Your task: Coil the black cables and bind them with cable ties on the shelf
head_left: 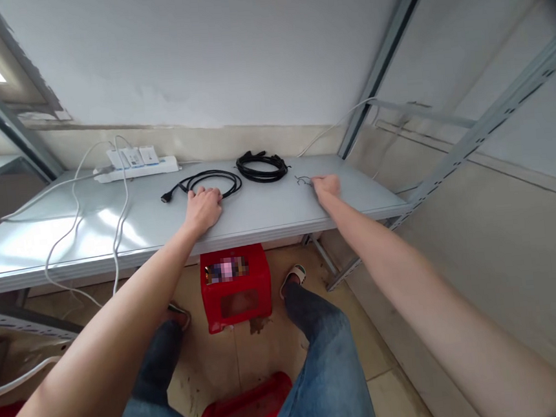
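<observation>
On the shelf (259, 211), the looped black cable (211, 171) stretched left to right, its near edge at the left hand's (204, 207) half-bent fingers; I couldn't tell whether they gripped. The right hand's (325, 186) closed fingers apparently pinched thin ties (303, 180), pointing leftward.

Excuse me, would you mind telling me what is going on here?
Someone is at work at a shelf. The left hand rests over the near edge of a loose cable; the right hand is at some thin wires, though its grip is hard to make out. A coiled cable lies between the hands, further back, touched by neither.
</observation>
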`<action>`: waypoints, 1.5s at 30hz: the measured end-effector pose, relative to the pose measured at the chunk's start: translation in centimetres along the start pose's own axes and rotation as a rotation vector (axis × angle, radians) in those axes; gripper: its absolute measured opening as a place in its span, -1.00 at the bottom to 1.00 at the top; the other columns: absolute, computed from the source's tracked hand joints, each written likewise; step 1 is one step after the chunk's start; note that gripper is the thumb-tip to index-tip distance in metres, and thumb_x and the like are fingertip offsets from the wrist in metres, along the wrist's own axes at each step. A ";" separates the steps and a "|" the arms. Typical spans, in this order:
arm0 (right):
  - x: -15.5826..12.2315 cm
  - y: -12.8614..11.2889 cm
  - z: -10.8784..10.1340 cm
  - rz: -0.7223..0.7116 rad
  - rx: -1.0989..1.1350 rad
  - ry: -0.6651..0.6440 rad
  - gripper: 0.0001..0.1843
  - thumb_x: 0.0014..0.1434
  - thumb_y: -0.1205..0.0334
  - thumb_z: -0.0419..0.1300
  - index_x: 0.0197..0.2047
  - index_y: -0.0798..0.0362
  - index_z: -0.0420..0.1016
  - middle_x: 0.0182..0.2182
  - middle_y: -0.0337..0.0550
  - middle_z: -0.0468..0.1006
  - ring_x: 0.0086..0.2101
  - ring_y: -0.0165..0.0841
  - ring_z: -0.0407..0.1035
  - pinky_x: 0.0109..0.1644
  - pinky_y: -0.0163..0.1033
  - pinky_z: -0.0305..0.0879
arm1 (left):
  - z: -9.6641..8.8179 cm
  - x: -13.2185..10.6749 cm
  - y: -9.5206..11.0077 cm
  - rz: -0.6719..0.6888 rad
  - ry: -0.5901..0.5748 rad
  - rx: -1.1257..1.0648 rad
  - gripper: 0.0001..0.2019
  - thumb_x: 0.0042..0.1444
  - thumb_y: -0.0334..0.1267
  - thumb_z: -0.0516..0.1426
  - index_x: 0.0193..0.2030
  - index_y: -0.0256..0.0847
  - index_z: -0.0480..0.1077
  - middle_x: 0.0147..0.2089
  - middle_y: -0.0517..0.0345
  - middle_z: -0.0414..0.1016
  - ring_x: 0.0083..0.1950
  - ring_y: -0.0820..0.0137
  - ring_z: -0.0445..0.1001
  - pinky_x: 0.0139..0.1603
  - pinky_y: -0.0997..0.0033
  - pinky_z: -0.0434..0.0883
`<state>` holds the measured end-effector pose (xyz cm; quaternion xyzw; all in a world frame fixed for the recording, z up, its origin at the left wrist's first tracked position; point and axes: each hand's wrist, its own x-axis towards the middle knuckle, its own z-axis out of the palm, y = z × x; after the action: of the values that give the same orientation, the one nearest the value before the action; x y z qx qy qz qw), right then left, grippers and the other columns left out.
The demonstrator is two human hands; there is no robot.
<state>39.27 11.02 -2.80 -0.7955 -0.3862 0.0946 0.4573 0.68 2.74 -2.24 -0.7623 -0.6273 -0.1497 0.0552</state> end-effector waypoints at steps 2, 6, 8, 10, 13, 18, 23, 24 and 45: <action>-0.3 0.1 0.0 -0.024 -0.022 0.031 -0.72 0.21 0.26 0.33 -0.04 0.07 0.80 -0.04 0.22 0.74 0.04 0.01 0.61 0.30 0.15 0.40 | 0.0 -0.1 0.0 -0.003 0.000 -0.002 -0.66 0.38 -0.33 -0.05 -0.01 -0.18 0.56 0.06 -0.27 0.68 0.28 -0.13 0.44 0.27 -0.14 0.25; -0.9 0.2 -0.3 -0.043 -0.028 0.087 -0.61 0.34 0.36 0.15 0.09 0.15 0.75 0.02 0.31 0.70 0.03 -0.08 0.57 0.17 -0.01 0.38 | -0.2 -0.3 0.2 -0.004 0.000 -0.011 -0.66 0.38 -0.37 -0.05 0.01 -0.21 0.56 0.11 -0.30 0.66 0.30 -0.14 0.43 0.28 -0.16 0.24; -1.2 0.1 -0.6 -0.056 -0.047 0.076 -0.59 0.33 0.44 0.12 0.10 0.15 0.74 0.03 0.32 0.68 0.01 -0.14 0.54 0.12 -0.06 0.32 | -0.2 -0.4 0.3 -0.005 0.000 -0.012 -0.65 0.40 -0.37 -0.07 0.02 -0.22 0.55 0.13 -0.31 0.66 0.30 -0.15 0.42 0.30 -0.17 0.23; -1.4 0.0 -0.7 -0.066 -0.064 0.084 -0.57 0.31 0.48 0.11 0.11 0.15 0.72 0.04 0.34 0.67 0.00 -0.16 0.51 0.09 -0.08 0.26 | -0.2 -0.5 0.3 -0.005 0.001 -0.020 -0.64 0.41 -0.37 -0.08 0.03 -0.23 0.55 0.13 -0.32 0.65 0.31 -0.16 0.41 0.30 -0.17 0.23; -1.6 -0.1 -0.6 -0.077 -0.077 0.101 -0.56 0.31 0.49 0.11 0.15 0.17 0.68 0.09 0.40 0.62 0.04 -0.14 0.47 0.10 -0.07 0.22 | -0.2 -0.5 0.3 -0.003 0.006 -0.032 -0.63 0.41 -0.38 -0.08 0.04 -0.24 0.56 0.14 -0.34 0.64 0.31 -0.18 0.41 0.29 -0.18 0.23; -1.8 -0.3 -0.6 -0.092 -0.114 0.101 -0.60 0.30 0.49 0.10 0.12 0.14 0.61 0.08 0.32 0.58 0.10 -0.10 0.44 0.15 -0.05 0.26 | -0.3 -0.6 0.3 0.014 -0.003 0.001 -0.63 0.39 -0.40 -0.07 0.06 -0.24 0.56 0.13 -0.30 0.65 0.32 -0.14 0.41 0.28 -0.15 0.25; -2.0 -0.4 -0.6 -0.072 -0.093 0.125 -0.68 0.29 0.48 0.14 0.06 0.07 0.52 0.03 0.16 0.57 0.13 -0.08 0.48 0.26 0.01 0.33 | -0.6 -0.8 0.5 0.013 -0.001 0.016 -0.61 0.43 -0.37 -0.09 0.08 -0.27 0.56 0.16 -0.32 0.65 0.32 -0.14 0.42 0.26 -0.14 0.28; -2.0 -0.4 -0.5 -0.066 -0.095 0.127 -0.70 0.29 0.48 0.16 0.05 0.07 0.52 0.02 0.15 0.57 0.12 -0.08 0.48 0.26 0.01 0.33 | -0.7 -0.9 0.6 0.011 -0.002 0.018 -0.61 0.44 -0.36 -0.10 0.09 -0.27 0.55 0.17 -0.31 0.65 0.32 -0.13 0.43 0.26 -0.14 0.28; -9.3 -3.9 1.6 -0.696 0.267 -0.084 -0.62 0.28 0.39 -0.05 0.10 0.03 0.41 -0.06 0.02 0.51 -0.13 -0.19 0.43 0.09 -0.07 0.42 | -1.6 -1.4 1.1 0.024 0.073 -0.054 -0.64 0.45 -0.44 0.02 0.26 -0.25 0.50 0.23 -0.19 0.55 0.28 0.11 0.52 0.27 0.20 0.45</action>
<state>30.04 6.64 -2.48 -0.5456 -0.6360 0.0155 0.5456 1.30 0.77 -1.04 -0.7650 -0.6113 -0.1938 0.0591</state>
